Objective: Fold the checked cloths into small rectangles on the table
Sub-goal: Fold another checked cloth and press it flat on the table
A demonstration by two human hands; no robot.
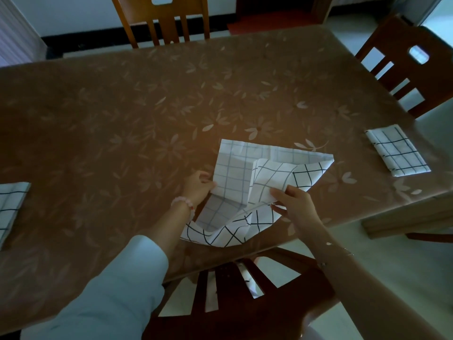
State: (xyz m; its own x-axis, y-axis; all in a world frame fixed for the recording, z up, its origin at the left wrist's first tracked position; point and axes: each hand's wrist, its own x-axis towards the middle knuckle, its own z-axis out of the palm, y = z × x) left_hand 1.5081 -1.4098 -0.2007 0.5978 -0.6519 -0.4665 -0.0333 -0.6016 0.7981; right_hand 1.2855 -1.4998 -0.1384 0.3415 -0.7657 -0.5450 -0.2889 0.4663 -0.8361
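While the white cloth with dark grid lines [232, 168] lies half-folded in the lower centre of the frame, close to the near edge of the brown table with a pale flower pattern [122, 119], it is gripped at two places. Its left edge is pinched between the thumb and curled fingers of the left hand [199, 186], just left of centre. A turned-over flap of it is pinched by the thumb and fingers of the right hand [296, 202], just right of centre, and is raised a little above the layer beneath. The far part of the cloth is spread flat on the table, whereas the near part is rumpled and bowed upward between the two hands.

A small folded rectangle of the same checked cloth [397, 150] is seen at the right of the frame, flat on the table near its right edge and well apart from the hands. A further piece of checked cloth [9, 207] is cut off by the left edge of the frame. A pink bead bracelet [182, 201] is worn on the left wrist, and a pale long sleeve [117, 278] covers that forearm. Brown wooden slatted chairs are placed at the top [161, 18], upper right [404, 69] and bottom [245, 303] of the frame.
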